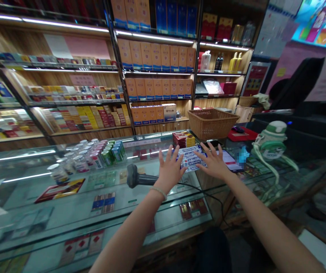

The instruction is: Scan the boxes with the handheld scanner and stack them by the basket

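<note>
Both my hands reach out over a glass counter (74, 178) with fingers spread. My left hand (170, 168) hovers just left of a white and blue printed carton (190, 157) lying flat on the glass, holding nothing. My right hand (212, 161) is open too, with its fingers resting on or just above the carton's right end. A black barcode scanner (136, 178) lies on the glass close to my left wrist, its cable running under my arm. Behind the carton stands a stack of red and yellow packs (183, 138).
A wicker basket (212, 123) sits behind the packs. Small cans and jars (94, 155) crowd the counter's left. A phone (231, 161) lies right of my right hand. A green and white bottle (273, 144) and a dark monitor (302, 87) stand at right. Shelves of boxed goods fill the wall.
</note>
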### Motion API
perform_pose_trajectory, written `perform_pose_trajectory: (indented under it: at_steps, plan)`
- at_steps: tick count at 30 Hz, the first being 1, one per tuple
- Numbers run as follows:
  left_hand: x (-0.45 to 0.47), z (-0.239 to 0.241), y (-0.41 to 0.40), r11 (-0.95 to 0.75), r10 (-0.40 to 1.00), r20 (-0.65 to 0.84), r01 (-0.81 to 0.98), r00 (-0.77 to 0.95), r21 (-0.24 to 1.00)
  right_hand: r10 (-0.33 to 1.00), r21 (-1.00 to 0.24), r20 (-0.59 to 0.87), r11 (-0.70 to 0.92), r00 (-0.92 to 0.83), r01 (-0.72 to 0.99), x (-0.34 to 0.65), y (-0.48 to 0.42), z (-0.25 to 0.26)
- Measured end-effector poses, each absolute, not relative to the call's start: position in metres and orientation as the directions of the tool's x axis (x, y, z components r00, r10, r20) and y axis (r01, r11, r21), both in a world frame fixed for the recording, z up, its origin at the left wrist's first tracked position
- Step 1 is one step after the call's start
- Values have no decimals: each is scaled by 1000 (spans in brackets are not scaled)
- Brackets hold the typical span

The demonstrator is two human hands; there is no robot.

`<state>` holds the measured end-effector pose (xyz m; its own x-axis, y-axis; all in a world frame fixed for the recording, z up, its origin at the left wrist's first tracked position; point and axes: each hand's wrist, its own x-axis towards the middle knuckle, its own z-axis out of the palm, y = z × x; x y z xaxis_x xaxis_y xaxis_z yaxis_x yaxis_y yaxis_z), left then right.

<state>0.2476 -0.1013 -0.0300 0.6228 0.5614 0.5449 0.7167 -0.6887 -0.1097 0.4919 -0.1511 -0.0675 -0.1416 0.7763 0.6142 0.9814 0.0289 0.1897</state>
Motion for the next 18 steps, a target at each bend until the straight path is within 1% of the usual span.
perform_pose_trajectory:
  at_steps: [9,18]
  plan:
    - [224,-14,-98,-677,558,580,730,594,-96,742,209,647,45,-173,977,470,-142,-57]
    - [181,2,-87,-616,584,615,783,530,-90,719,200,663,96,-206,975,426,-123,-44]
